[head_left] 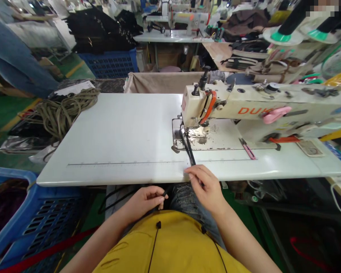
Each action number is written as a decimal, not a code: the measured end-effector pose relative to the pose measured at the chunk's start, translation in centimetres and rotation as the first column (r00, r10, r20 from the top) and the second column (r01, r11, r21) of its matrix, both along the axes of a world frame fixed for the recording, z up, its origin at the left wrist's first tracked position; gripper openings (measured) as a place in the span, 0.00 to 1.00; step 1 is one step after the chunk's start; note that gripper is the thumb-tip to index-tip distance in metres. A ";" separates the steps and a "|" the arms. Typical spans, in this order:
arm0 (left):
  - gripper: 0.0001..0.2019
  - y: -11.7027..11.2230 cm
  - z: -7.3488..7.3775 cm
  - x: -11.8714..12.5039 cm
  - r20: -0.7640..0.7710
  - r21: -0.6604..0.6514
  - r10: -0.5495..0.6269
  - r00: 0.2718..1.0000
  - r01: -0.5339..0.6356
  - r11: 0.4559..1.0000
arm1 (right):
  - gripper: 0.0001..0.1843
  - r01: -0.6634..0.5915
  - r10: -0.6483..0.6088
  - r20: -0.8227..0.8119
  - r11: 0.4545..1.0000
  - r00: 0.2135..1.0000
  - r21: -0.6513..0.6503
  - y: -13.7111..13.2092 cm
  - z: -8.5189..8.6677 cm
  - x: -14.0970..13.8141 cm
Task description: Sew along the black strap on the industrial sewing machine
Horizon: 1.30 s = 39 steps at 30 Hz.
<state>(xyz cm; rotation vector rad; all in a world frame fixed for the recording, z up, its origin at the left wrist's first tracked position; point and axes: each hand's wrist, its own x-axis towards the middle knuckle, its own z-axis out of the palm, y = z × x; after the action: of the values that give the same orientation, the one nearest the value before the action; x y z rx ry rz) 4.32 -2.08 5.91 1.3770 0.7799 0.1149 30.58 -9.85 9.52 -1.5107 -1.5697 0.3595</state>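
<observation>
A crowded sewing workshop with a green floor spreads out beyond a white sewing table, with a dark heap of fabric over a blue crate at the far left. On the table's right half stands an industrial sewing machine. Narrow black strips run from its presser foot area toward the near edge.

The right hand is at that edge, its fingers bent and partly curled, the fingertips meeting the near end of the strips; whether they pinch them or only touch them, I cannot tell. The left hand, lower and further left over the lap, has thumb and fingers closed together on a short black end piece.

Pink-handled thread snips lie to the right of the strips, well apart from both hands. A bundle of olive cord sits by the table's left edge, and a blue basket stands at the near left.
</observation>
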 end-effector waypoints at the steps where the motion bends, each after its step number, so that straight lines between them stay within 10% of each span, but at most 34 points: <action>1: 0.20 0.0 0.5 0.1 0.012 0.017 0.003 1.000 -0.003 1.000 | 0.15 -0.088 0.087 -0.018 0.995 0.996 -0.048 -0.5 0.4 -0.6; 6: 0.16 0.3 2.5 0.9 0.057 0.114 -0.036 0.998 0.029 0.993 | 0.16 -0.387 0.377 -0.088 0.885 0.922 -0.259 -1.5 1.3 -2.4; 24: 0.16 -0.1 4.4 2.5 -0.029 -0.009 0.104 0.994 -0.105 0.994 | 0.27 -0.362 0.092 -0.518 0.817 0.851 -0.449 -1.5 -1.6 -0.7; 39: 0.13 0.2 3.0 2.4 -0.055 0.407 0.104 0.993 -0.073 0.910 | 0.14 -0.281 0.099 -0.406 0.864 0.908 -0.419 -0.4 0.2 0.1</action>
<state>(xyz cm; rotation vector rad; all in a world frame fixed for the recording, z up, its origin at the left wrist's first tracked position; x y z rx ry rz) 6.70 -1.85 8.96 1.7463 0.9174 0.3118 30.64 -10.28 9.68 -1.5185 -1.3815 1.1505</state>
